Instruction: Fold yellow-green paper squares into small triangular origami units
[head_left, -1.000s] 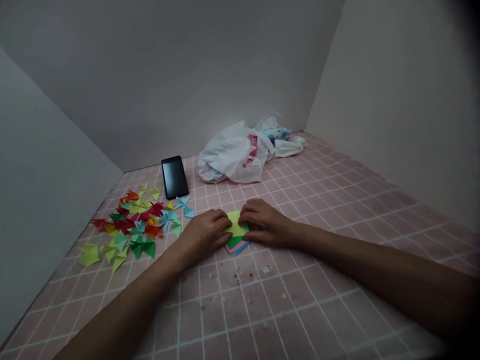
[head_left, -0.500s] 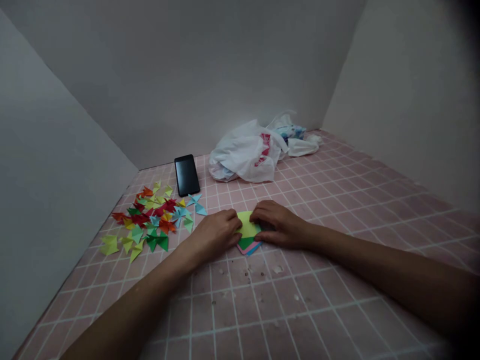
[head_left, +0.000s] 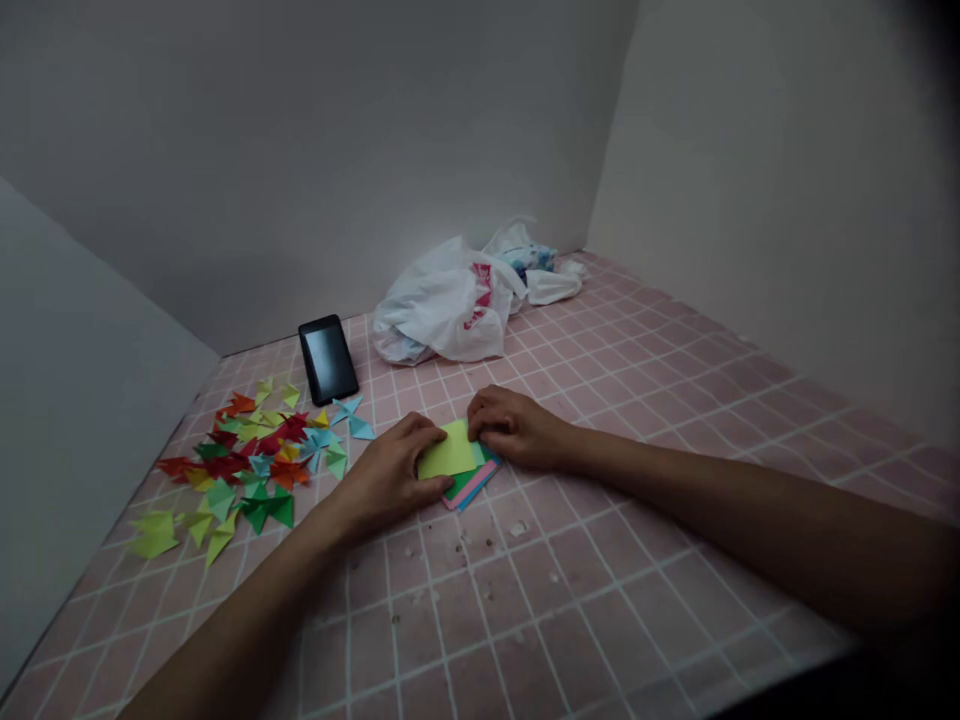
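Note:
A sheet of yellow origami paper (head_left: 448, 453) lies on a small stack of coloured paper sheets (head_left: 475, 486), whose green, pink and blue edges show at the front right. At its left side, my left hand (head_left: 390, 465) grips the yellow sheet, thumb at the near edge and fingers along the far one. My right hand (head_left: 519, 428) has curled fingers pressed on the sheet's far right corner. Left of my hands spreads a pile of folded paper pieces (head_left: 255, 440) in red, orange, yellow, green and light blue.
Behind the folded pieces a dark phone (head_left: 328, 358) rests on the pink tiled surface (head_left: 600, 400). White plastic bags (head_left: 442, 305) lie crumpled against the back wall. Grey walls enclose the left, back and right. Small pale flecks mark the surface in front of my hands.
The view has swung to the right. The yellow sheet now shows wider and turned over the stack, with my left hand opened wider round its left side and my right hand at its far corner.

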